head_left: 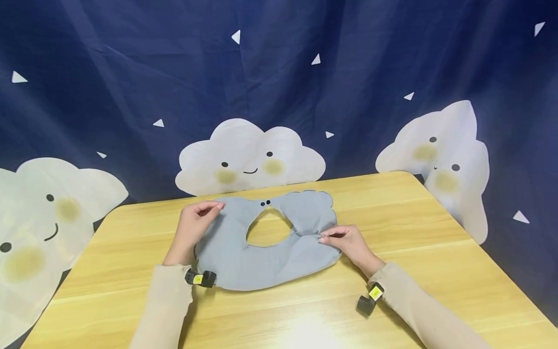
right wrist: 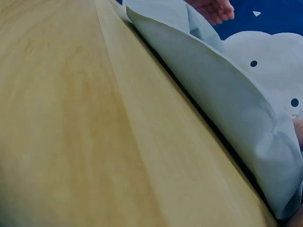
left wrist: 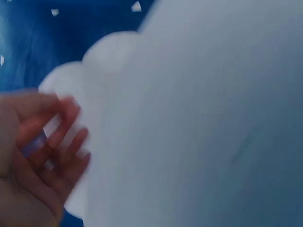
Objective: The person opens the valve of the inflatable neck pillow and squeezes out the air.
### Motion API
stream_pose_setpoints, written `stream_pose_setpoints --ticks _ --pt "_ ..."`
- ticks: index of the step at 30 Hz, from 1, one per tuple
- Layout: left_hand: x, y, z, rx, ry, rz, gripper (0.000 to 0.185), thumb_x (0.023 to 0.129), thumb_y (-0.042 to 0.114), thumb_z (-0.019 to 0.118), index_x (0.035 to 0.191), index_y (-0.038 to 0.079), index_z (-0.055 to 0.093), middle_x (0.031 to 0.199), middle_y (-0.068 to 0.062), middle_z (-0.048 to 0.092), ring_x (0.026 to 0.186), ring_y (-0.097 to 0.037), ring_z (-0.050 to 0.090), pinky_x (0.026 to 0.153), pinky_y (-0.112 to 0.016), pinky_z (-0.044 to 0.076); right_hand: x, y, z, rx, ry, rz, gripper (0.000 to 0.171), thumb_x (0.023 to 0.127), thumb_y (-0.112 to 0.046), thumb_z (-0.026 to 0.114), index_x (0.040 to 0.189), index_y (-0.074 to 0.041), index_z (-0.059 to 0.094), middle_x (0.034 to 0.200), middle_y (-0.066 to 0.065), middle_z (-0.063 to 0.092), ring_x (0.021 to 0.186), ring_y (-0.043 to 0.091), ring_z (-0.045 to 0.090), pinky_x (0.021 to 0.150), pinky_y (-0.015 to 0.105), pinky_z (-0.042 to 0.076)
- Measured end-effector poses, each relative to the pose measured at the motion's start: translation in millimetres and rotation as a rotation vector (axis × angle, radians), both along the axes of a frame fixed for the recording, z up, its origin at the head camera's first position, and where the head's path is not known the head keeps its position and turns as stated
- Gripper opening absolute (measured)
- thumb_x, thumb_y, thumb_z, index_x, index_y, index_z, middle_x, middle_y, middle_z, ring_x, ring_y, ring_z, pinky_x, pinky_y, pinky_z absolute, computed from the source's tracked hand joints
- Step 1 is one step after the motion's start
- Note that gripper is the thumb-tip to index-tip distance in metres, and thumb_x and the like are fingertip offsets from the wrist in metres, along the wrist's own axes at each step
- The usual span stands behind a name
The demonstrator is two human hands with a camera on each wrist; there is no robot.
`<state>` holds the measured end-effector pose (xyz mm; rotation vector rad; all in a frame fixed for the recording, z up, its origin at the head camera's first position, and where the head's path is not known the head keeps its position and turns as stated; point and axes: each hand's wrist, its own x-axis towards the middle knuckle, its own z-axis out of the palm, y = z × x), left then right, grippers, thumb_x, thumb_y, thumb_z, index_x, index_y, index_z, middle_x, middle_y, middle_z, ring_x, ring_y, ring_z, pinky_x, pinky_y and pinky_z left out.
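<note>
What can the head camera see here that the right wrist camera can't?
Only the head view shows both hands at once, the left hand and the right hand, each pinching an edge of the grey bib, along with its neck hole, its two dark snaps and three smiling clouds on the blue curtain. Only the right wrist view shows the bib's edge lifted off the wood. Both show the bib, the wooden table and the curtain.

Light wood-grain tabletop (head_left: 405, 232), rounded far corners, pale glare patch at the near edge, grey ring-shaped cloth bib (head_left: 244, 261) lying flat near the middle, scalloped far edge, two small dark snaps at the far side, tabletop showing through its central hole
</note>
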<state>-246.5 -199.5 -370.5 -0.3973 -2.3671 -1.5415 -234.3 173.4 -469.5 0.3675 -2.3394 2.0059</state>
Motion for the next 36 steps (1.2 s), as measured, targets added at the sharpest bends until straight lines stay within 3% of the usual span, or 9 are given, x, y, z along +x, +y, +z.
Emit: stream_pose_setpoints --ticks 4,7,10,15,19,22,28,31,36 --pt "9.1 -12 11.3 -0.133 0.102 -0.060 0.020 0.088 0.003 0.064 0.105 -0.008 0.068 0.108 -0.024 0.066 0.102 -0.007 0.061 0.090 -0.012 0.040 -0.5 -1 1.1 0.027 -0.036 -0.037 0.023 0.072 -0.005 0.080 0.088 0.009 0.071 0.079 0.005 0.073 0.076 0.007 0.066 0.072 0.019 0.051" --pt "11.4 -19 15.5 -0.233 0.116 -0.064 0.025 0.088 0.004 0.064 0.112 -0.005 0.066 0.117 -0.021 0.063 0.113 -0.024 0.057 0.095 -0.012 0.034 -1.2 -2 1.2 0.016 -0.044 -0.037 0.023 0.071 -0.003 0.080 0.087 0.011 0.070 0.079 0.005 0.073 0.075 0.006 0.065 0.071 0.019 0.052" --pt "9.5 -25 16.4 -0.263 0.115 -0.045 0.029 0.087 0.003 0.065 0.116 -0.004 0.065 0.121 -0.020 0.061 0.116 -0.032 0.054 0.096 -0.011 0.032 -2.4 -2 0.8 0.008 -0.033 -0.016 0.021 0.072 0.000 0.078 0.086 0.013 0.069 0.080 0.009 0.072 0.074 0.006 0.065 0.069 0.018 0.052" --pt "-4.5 -37 3.1 -0.223 0.111 -0.002 0.032 0.088 0.005 0.065 0.120 0.000 0.064 0.123 -0.016 0.061 0.118 -0.019 0.053 0.097 -0.011 0.032 -3.7 -1 -0.1 0.011 -0.006 0.020 0.011 0.073 0.002 0.077 0.080 0.007 0.071 0.080 0.010 0.072 0.071 0.006 0.063 0.064 0.018 0.051" --pt "-12.2 -41 -7.0 -0.170 0.089 -0.039 0.029 0.094 0.012 0.058 0.121 0.003 0.064 0.126 -0.015 0.060 0.119 -0.008 0.051 0.098 -0.011 0.033 -4.4 -1 -1.7 0.007 0.019 0.035 0.006 0.074 0.001 0.077 0.075 0.002 0.072 0.078 0.006 0.072 0.069 0.007 0.063 0.061 0.018 0.050" --pt "-11.3 -37 -7.4 -0.155 0.093 -0.053 0.030 0.098 0.015 0.051 0.122 0.004 0.063 0.127 -0.015 0.059 0.121 -0.011 0.050 0.098 -0.012 0.034 -4.4 0 -3.2 0.010 0.038 0.049 0.006 0.074 0.000 0.077 0.076 0.003 0.071 0.077 0.005 0.071 0.068 0.008 0.062 0.060 0.019 0.050" --pt "-2.9 -17 2.5 -0.369 0.202 -0.064 0.045 0.094 0.021 0.057 0.137 0.007 0.050 0.144 -0.013 0.044 0.135 -0.031 0.035 0.111 -0.043 0.026 -2.4 1 -4.5 0.032 0.040 0.047 0.014 0.075 -0.002 0.077 0.080 0.009 0.070 0.075 0.001 0.071 0.068 0.008 0.061 0.060 0.019 0.048" --pt "-1.9 -9 4.4 -0.446 0.149 -0.141 0.061 0.094 0.029 0.058 0.147 0.013 0.034 0.155 -0.008 0.024 0.143 -0.031 0.016 0.112 -0.055 0.016 -2.1 1 -3.7 0.044 0.046 0.040 0.013 0.075 -0.003 0.077 0.079 0.008 0.070 0.075 0.000 0.071 0.069 0.007 0.061 0.061 0.019 0.048" --pt "-7.9 -8 -5.4 -0.493 -0.003 -0.230 0.079 0.091 0.036 0.062 0.152 0.021 0.015 0.159 -0.003 0.007 0.145 -0.029 -0.001 0.112 -0.059 0.007 -2.0 -1 -1.9 0.038 0.055 0.039 0.009 0.075 0.000 0.076 0.079 0.006 0.071 0.074 0.002 0.071 0.068 0.007 0.061 0.061 0.019 0.048"
